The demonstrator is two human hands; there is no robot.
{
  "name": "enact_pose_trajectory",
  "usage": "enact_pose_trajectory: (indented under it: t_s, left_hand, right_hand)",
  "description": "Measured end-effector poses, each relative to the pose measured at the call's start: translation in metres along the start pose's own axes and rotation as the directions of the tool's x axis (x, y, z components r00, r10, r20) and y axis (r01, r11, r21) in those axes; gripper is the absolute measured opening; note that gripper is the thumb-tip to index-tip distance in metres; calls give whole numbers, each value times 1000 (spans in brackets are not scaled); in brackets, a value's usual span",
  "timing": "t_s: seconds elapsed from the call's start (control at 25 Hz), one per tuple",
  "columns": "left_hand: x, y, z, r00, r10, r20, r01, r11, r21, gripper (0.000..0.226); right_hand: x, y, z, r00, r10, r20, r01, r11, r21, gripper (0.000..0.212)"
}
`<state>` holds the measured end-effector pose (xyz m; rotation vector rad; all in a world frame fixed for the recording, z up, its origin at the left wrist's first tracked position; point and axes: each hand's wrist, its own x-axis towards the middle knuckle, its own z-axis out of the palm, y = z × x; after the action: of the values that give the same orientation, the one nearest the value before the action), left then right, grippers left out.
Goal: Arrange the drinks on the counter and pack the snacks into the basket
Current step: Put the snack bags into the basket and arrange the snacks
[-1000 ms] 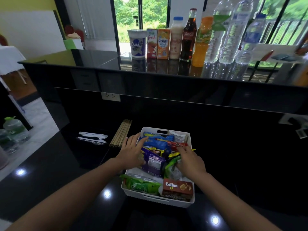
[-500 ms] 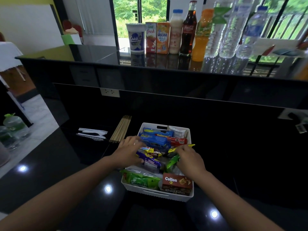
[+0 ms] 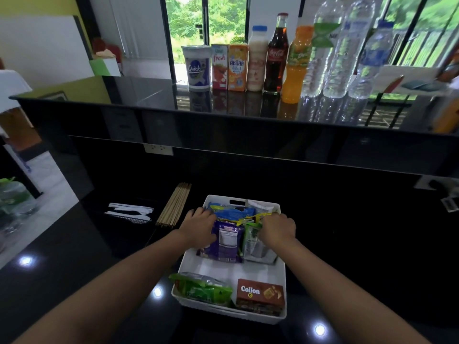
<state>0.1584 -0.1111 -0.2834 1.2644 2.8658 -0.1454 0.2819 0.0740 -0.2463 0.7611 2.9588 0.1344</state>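
A white basket [image 3: 282, 271] sits on the lower black counter, full of snacks. My left hand [image 3: 198, 225] grips the top of a purple snack pouch [image 3: 224, 244], standing it upright. Beside it, a green and silver pouch [image 3: 253, 242] is held at the top by my right hand [image 3: 278, 228]. Blue packets [image 3: 231, 211] lie behind them. At the basket's near end lie a green packet [image 3: 201, 289] and a brown Collon box [image 3: 259, 294]. A row of drinks lines the upper counter: a Quick cup [image 3: 196, 68], two cartons, a milk bottle, a cola bottle [image 3: 275, 53], an orange bottle and water bottles.
Wooden skewers [image 3: 175, 204] and white plastic cutlery [image 3: 130, 212] lie left of the basket. A wall socket [image 3: 159, 148] is under the upper counter's edge. Bottles [image 3: 13, 202] stand at the far left. Papers and a pen rest at the upper right.
Both hands pushed the purple and green pouches toward the far end and stood them upright, baring white basket floor in the middle. The view moved closer.
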Motion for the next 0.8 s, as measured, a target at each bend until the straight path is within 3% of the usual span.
enact_pose_trajectory:
  t_s: [0.32,0.48,0.56,0.68,0.8]
  left_hand:
    - [5,-4,19,997,-26,75,27,999,-21,55]
    - [4,-7,18,1000,11,-9,-11,1000,-24,54]
    - [5,-9,16,1000,25,-15,-26,999,-24,55]
    - [6,-9,10,1000,-1,0,1,998,-62,54]
    - [5,-12,7,999,-22,-43,17,992,-124,43]
  right_hand:
    - [9,-6,6,987,-35,157,38,999,-20,21]
    - [8,2,6,990,-138,24,137,990,37,17]
    - [7,7,3,984,-178,27,176,981,84,27]
    - [6,8,1,969,-204,140,170,961,220,44]
    - [11,8,-1,978,-189,88,148,925,350,40]
